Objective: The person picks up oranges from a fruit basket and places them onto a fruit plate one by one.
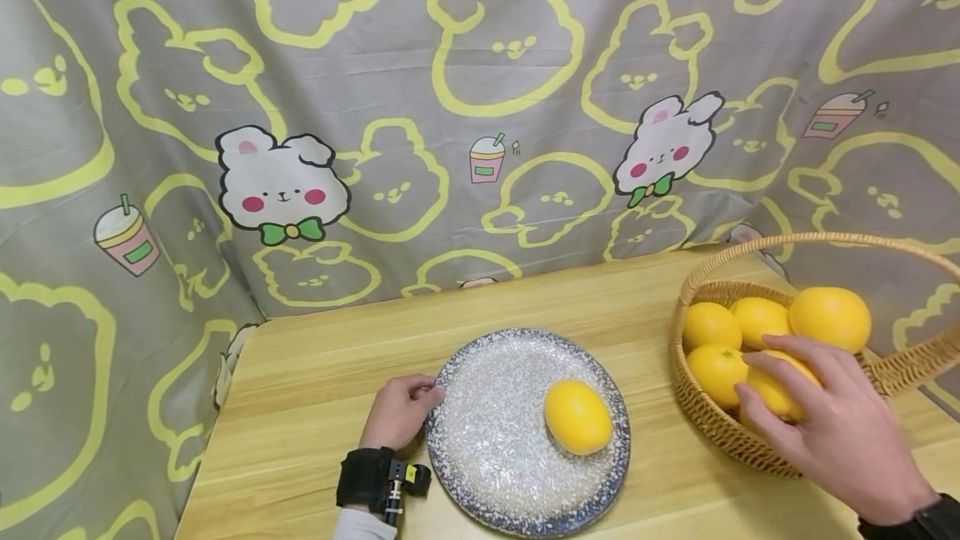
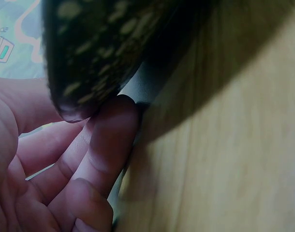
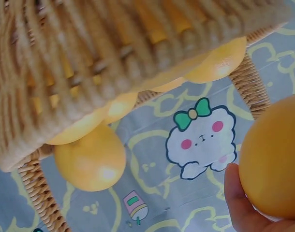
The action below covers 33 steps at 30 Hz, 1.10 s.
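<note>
A round speckled grey plate (image 1: 487, 432) with a dark rim lies on the wooden table. My left hand (image 1: 397, 411) pinches its left edge, thumb over the rim and fingers beneath, as the left wrist view shows. One orange (image 1: 578, 417) rests on the plate's right half. At the right, a wicker basket (image 1: 738, 444) with a tall handle holds several oranges. My right hand (image 1: 840, 415) is over the basket's near side, its fingers and thumb round an orange (image 3: 278, 159). The hand hides part of that orange in the head view.
The basket's arched handle (image 1: 825, 237) rises above the fruit, right behind my right hand. One orange (image 1: 829, 320) sits higher than the others at the basket's back right. A grey patterned curtain (image 1: 390, 190) hangs behind and beside the table (image 1: 330, 357).
</note>
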Motion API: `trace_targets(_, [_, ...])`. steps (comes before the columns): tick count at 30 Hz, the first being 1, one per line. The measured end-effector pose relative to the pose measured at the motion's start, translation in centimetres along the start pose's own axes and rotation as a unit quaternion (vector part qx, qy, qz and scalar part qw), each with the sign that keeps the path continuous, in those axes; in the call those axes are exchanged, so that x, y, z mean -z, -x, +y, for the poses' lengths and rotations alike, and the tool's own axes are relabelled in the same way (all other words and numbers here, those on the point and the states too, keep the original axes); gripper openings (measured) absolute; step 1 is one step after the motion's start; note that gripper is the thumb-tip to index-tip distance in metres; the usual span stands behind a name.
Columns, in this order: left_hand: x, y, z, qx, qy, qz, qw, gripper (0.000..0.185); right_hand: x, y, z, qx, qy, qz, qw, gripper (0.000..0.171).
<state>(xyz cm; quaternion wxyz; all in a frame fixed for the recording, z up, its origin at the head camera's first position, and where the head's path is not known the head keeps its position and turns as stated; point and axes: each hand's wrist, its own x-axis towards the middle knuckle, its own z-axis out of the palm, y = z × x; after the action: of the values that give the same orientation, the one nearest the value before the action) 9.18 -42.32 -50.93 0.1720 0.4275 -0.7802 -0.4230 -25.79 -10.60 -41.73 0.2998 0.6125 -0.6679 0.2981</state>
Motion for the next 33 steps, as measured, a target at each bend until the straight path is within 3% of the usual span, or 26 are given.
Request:
trace_targets(6, [0.0,0.0,-0.1,-0.002,0.001,0.001,1.0000,0.029,-0.4,-0.4,-1.3,0.001,-0.032,0.009,0.999,0.065])
trace_targets(14, [0.0,-0.1,-0.2,-0.003,0.003,-0.001,1.0000,0.031,-0.8,-0.2,-3.3,-0.005,-0.048,-0.032,0.998,0.062])
trace_targets(24, [0.0,0.0,-0.2,-0.010,0.009,-0.003,0.9999,0.033,-1.8,-0.3,-4.7,0.046,-0.081,0.020,0.995,0.055])
trace_targets(33, [0.0,-0.1,-0.3,-0.010,0.006,-0.004,0.9999,0.032,-2.2,-0.2,-6.5,0.053,-0.107,0.017,0.993,0.048])
